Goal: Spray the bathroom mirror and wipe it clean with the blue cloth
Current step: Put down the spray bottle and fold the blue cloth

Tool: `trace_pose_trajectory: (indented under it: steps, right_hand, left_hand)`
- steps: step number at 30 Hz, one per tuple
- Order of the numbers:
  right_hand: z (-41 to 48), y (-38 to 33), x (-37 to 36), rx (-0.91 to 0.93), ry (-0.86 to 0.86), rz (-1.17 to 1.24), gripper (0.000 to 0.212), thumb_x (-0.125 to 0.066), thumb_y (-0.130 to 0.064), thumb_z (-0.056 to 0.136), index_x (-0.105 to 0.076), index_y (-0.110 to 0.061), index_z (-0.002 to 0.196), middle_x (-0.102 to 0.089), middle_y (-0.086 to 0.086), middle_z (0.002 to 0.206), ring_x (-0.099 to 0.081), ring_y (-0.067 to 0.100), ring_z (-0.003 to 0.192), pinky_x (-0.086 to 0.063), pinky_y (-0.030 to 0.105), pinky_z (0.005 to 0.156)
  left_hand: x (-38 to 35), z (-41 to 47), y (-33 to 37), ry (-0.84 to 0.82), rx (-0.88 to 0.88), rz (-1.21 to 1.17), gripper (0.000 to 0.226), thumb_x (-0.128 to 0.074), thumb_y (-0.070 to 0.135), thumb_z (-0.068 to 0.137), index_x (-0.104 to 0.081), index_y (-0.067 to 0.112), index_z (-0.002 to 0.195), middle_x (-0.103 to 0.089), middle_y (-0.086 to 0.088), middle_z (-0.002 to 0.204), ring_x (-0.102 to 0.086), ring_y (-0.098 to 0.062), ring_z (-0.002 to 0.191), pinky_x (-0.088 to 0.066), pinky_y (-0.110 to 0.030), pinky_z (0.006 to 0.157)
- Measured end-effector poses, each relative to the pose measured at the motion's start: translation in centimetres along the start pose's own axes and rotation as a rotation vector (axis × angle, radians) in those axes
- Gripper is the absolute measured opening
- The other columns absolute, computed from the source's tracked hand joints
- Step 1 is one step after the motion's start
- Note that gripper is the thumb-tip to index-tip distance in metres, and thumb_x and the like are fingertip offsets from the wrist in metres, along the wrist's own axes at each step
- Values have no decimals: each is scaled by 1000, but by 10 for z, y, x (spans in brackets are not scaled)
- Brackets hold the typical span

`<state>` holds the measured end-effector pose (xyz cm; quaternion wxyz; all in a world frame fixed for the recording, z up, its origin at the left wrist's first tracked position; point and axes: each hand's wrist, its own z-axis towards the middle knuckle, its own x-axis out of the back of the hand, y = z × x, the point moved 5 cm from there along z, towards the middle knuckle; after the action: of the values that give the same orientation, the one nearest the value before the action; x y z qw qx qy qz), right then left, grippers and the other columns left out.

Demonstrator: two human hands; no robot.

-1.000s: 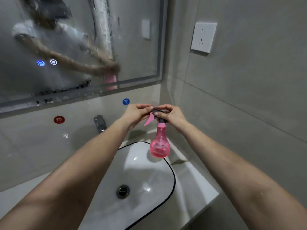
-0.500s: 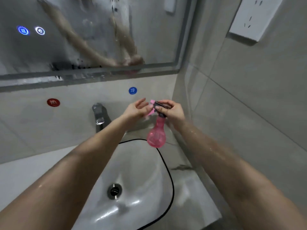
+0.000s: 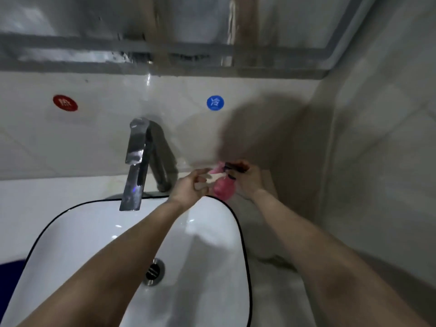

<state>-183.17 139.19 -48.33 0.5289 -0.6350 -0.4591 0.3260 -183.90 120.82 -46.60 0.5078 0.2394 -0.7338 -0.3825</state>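
- The pink spray bottle (image 3: 223,190) is right of the frame's centre, held up in front of the back wall, above the rear right corner of the sink (image 3: 70,210)
- The left hand (image 3: 192,185) reaches it from the lower left; its fingers are curled in, pinching the pale pink trigger part near the bottle's top, though blur hides the exact grip
- The right hand (image 3: 249,180) comes in from the lower right, with its fingers curled over the bottle's dark spray head
- The mirror (image 3: 70,24) fills the top of the frame; its surface looks streaked and hazy, with a grey frame strip along its lower edge
- A chrome faucet (image 3: 136,159) stands left of the hands and leans out over the basin
- The drain (image 3: 153,272) sits low in the white bowl, between the two forearms
- On the wall tile, a red sticker (image 3: 65,103) is at upper left and a blue sticker (image 3: 215,103) just above the hands
- A dark blue patch (image 3: 9,265) shows at the left edge, too cut off to identify
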Motion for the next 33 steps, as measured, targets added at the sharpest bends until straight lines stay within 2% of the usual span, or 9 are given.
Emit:
trace_pose_trajectory:
  steps: [2, 5, 8, 12, 15, 20, 22, 25, 33]
  right_hand:
    - [4, 14, -3, 3, 18, 13, 17, -62, 18, 76, -64, 6, 87, -69, 14, 78, -63, 13, 69, -49, 25, 64]
    - [4, 7, -15, 56, -58, -60, 24, -67, 8, 75, -72, -15, 82, -69, 19, 88, -60, 25, 73, -46, 33, 63]
    - [2, 0, -25, 84, -150, -168, 28, -59, 9, 79, -69, -8, 98, -68, 15, 99, -61, 25, 87, -48, 32, 75]
    - [-9, -21, -23, 51, -88, -358, 38, -59, -1, 85, -61, -8, 122, -62, 10, 123, -59, 21, 108, -46, 28, 97]
    - [-25, -54, -24, 89, -30, -457, 42, -51, 3, 88, -55, -7, 128, -55, 9, 131, -55, 23, 117, -39, 4, 81]
    - [-70, -114, -53, 177, -31, -435, 38, -49, -3, 89, -62, -18, 121, -62, 2, 103, -60, 14, 80, -47, 12, 60]
    - [-94, -134, -72, 241, -29, -491, 37, -52, -9, 87, -63, -22, 120, -59, -4, 93, -57, 10, 75, -44, 19, 66]
    - [-134, -154, -112, 301, -37, -518, 35, -51, -9, 88, -64, -21, 118, -65, -2, 105, -62, 10, 84, -45, 19, 79]
    - [-250, -154, -284, 422, -160, -651, 36, -55, -9, 85, -64, -15, 119, -63, 8, 124, -60, 23, 109, -40, 23, 96]
  left_hand:
    - [-2, 1, -8, 50, -8, 34, 48, -67, 14, 81, -53, 17, 127, -61, 10, 96, -58, -9, 92, -32, 3, 69]
    - [-6, 0, -14, 51, -2, 102, 53, -70, 25, 79, -51, 19, 129, -66, 2, 111, -61, -18, 103, -39, -16, 84]
    - [-5, -1, -13, 30, 25, 80, 58, -71, 27, 78, -48, 22, 132, -61, -1, 123, -57, -21, 111, -38, -19, 86]
    - [7, -11, -2, 4, 7, 54, 60, -70, 25, 79, -46, 23, 133, -58, 0, 125, -56, -20, 113, -41, -22, 87]
    - [25, -27, 12, -23, -27, 38, 55, -71, 23, 79, -50, 24, 129, -59, 3, 118, -54, -13, 110, -40, -20, 87]
    - [77, -58, 40, 24, -110, -18, 47, -73, 16, 78, -56, 14, 122, -65, -3, 104, -63, -14, 93, -47, -13, 79]
    - [102, -79, 48, 51, -140, -74, 46, -72, 12, 79, -56, 10, 122, -63, -5, 103, -61, -14, 89, -46, -11, 75]
    - [141, -117, 40, 66, -172, -99, 46, -72, 11, 79, -55, 8, 121, -60, -6, 102, -57, -16, 85, -47, -20, 78]
    - [306, -245, -73, 271, -95, 67, 53, -74, 31, 77, -54, 18, 124, -63, -2, 115, -55, -16, 110, -42, -28, 96]
